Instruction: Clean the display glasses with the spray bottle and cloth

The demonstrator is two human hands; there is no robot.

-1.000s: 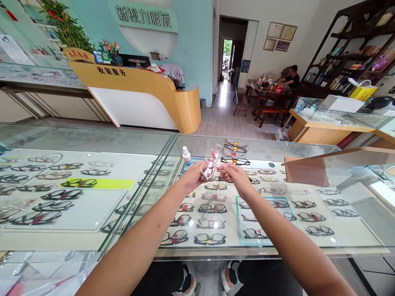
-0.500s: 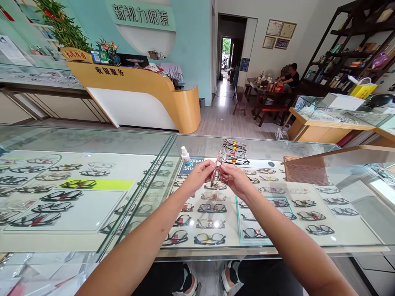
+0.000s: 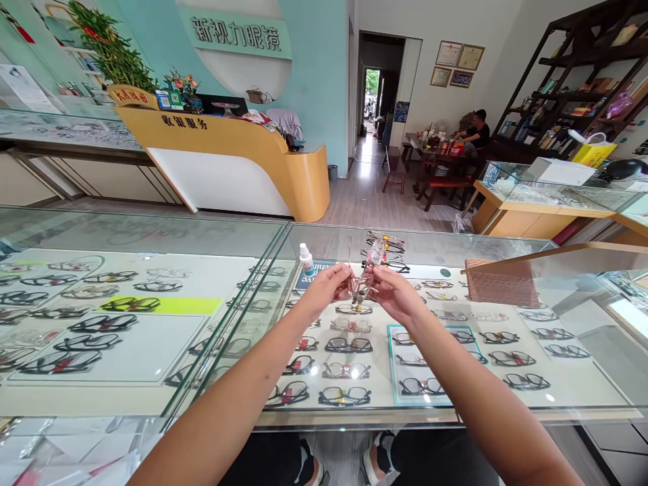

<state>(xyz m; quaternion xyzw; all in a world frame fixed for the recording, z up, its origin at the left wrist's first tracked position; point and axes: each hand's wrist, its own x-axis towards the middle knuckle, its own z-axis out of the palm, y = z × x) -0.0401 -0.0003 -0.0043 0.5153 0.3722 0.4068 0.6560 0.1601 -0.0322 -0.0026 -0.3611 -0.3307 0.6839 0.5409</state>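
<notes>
Above the glass counter (image 3: 425, 416), a pair of thin-rimmed clear eyeglasses (image 3: 359, 290) is held up between my two hands. My left hand (image 3: 329, 289) pinches one side of it, and a thin temple arm sticks up beside those fingers. The other side is gripped by my right hand (image 3: 399, 291), fingers closed near a lens. Just left of my left hand stands a small white bottle (image 3: 306, 260) with a blue-green label. Behind my right hand lies a stack of eyeglasses (image 3: 395, 266), partly covered by the held pair.
Rows of eyeglasses (image 3: 348, 345) lie under the glass. A ribbed brown panel (image 3: 501, 283) stands on the right. Beyond the counter are a yellow and white cashier desk (image 3: 304, 182) and a person (image 3: 478, 131) seated at a dark table.
The eyeglasses have turned between my hands: a temple arm now points up on the left, and the upper lens has shifted right. Both hands keep their hold.
</notes>
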